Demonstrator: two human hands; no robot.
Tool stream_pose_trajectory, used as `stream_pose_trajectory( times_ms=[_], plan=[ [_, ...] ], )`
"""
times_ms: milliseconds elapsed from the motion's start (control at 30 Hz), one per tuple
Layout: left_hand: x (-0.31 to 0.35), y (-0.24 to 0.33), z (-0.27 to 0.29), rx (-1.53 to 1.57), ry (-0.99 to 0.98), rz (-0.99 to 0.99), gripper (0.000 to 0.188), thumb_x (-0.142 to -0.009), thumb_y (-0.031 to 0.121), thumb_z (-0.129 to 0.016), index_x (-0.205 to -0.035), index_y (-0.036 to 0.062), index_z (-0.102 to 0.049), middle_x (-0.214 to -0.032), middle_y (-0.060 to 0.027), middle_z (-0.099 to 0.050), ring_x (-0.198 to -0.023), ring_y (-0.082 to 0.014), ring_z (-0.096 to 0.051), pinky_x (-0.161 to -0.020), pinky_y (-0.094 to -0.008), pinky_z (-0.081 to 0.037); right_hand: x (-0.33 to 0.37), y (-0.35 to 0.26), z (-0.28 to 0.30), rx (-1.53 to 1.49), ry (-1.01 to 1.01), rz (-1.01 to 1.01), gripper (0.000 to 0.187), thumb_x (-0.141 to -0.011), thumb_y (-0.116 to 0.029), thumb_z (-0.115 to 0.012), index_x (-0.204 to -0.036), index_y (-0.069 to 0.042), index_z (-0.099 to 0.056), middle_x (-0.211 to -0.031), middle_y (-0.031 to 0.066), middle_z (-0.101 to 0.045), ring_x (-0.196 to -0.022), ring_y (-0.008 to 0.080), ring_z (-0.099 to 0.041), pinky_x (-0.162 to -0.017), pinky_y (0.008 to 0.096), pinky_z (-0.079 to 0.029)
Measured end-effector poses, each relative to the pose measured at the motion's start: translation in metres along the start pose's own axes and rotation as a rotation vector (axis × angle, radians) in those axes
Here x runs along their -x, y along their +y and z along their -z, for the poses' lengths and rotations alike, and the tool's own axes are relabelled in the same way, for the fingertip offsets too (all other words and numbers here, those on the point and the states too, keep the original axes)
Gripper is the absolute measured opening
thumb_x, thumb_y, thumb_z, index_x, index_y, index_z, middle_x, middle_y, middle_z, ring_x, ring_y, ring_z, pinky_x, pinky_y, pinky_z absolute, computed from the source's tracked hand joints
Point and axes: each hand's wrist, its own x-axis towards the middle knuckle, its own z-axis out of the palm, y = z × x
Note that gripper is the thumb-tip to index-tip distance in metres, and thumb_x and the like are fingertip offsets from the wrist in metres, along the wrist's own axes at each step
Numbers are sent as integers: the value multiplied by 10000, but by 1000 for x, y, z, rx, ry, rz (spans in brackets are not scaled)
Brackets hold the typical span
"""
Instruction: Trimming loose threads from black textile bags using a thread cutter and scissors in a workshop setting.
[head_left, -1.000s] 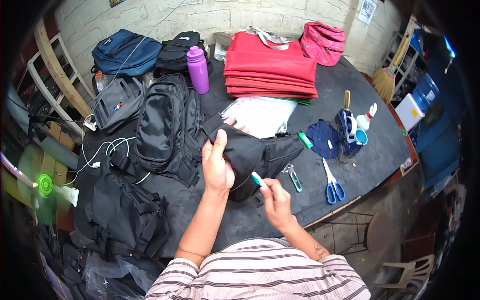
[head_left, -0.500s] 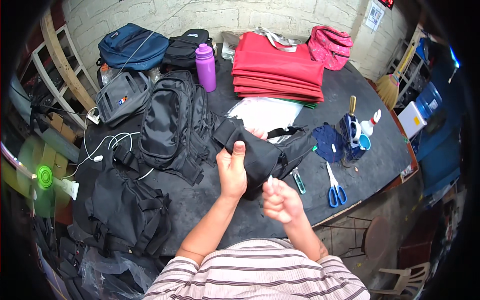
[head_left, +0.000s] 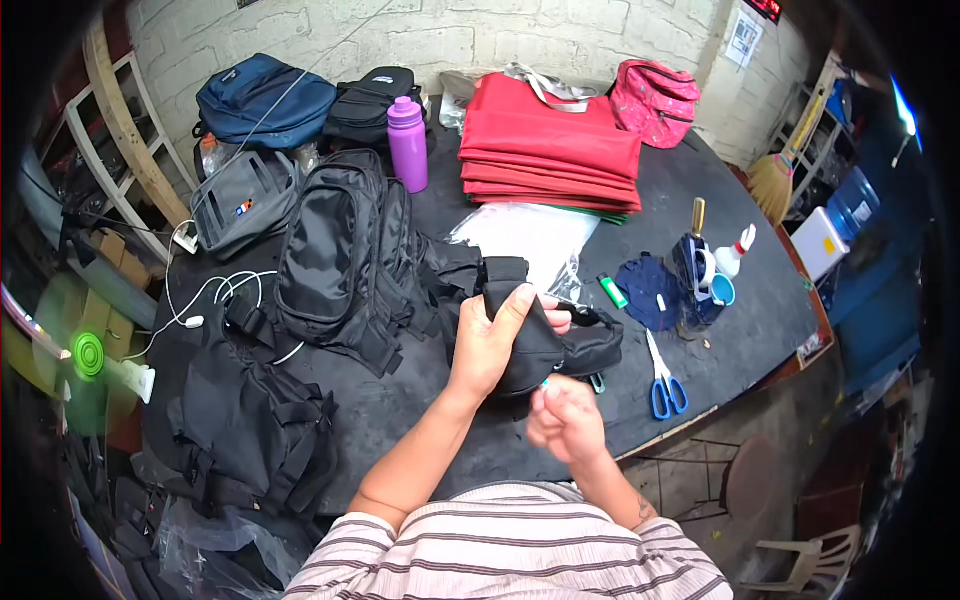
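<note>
My left hand point(head_left: 488, 338) is closed on a black fabric bag point(head_left: 529, 352), thumb on top, holding it raised over the table's near middle. Part of the bag extends right in a padded, curved piece point(head_left: 592, 345). Just below it, my right hand point(head_left: 566, 420) is closed in a pinch. A small pale bluish tip shows at its fingertips, close to the bag's lower edge; what it belongs to is too small to name. Blue-handled scissors point(head_left: 662, 385) lie to the right. A green lighter-like object point(head_left: 613, 291) rests beyond the bag.
Black backpacks point(head_left: 325, 240) and a black bag point(head_left: 245, 420) cover the table's left. A purple bottle point(head_left: 408, 150), stacked red fabric bags point(head_left: 550, 150) and clear plastic point(head_left: 535, 240) stand behind. At right are navy cloth point(head_left: 650, 285), a tool holder point(head_left: 690, 270) and a white bottle point(head_left: 735, 255).
The bag has been turned and folded in my left hand, which has shifted slightly right. The green object now shows fully, while the cutter on the table is mostly covered. My right hand has dropped slightly.
</note>
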Motion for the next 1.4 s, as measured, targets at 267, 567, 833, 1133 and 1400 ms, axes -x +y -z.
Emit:
stream_pose_trajectory(
  times_ms=[267, 567, 833, 1133, 1400],
  plan=[
    [-5, 13, 6, 99, 76, 138, 399, -933, 244, -479, -898, -134, -601, -796, -235, -657, -722, -292, -671, -712, -380, -561, 0, 12, 2, 722, 129, 281, 165, -925, -96, -505, -789, -5, -523, -539, 7, -416, -404, 116, -374, -410, 272, -311],
    [8, 12, -8, -161, 55, -8, 384, -941, 230, -482, -864, -122, -616, -727, -189, -667, -650, -222, -667, -628, -314, -553, 7, 21, -11, 531, 222, 234, 178, -945, -117, -481, -799, -20, -514, -531, -32, -410, -416, 78, -377, -431, 236, -328],
    [5, 6, -4, -52, 53, -39, 332, -949, 212, -495, -872, -85, -620, -740, -147, -672, -651, -168, -653, -629, -280, -538, -2, 1, -20, -85, -5, -177, 193, -938, -157, -477, -774, -62, -441, -501, -63, -286, -377, 39, -241, -351, 218, -228],
    [7, 1, 4, 13, 155, -69, 302, -953, 181, -477, -885, -83, -608, -748, -154, -668, -665, -190, -656, -641, -302, -548, -5, -12, -21, -25, -34, -205, 244, -965, -218, -456, -810, -34, -491, -504, -63, -273, -400, 46, -252, -393, 230, -245],
    [0, -5, 2, 63, 330, -287, 439, -969, 291, -453, -1110, -118, -526, -1004, -214, -634, -927, -275, -637, -859, -380, -506, -10, 12, -12, 886, 335, 383, 206, -972, -145, -445, -825, -16, -507, -523, -37, -391, -433, 59, -334, -421, 231, -286]
  ],
)
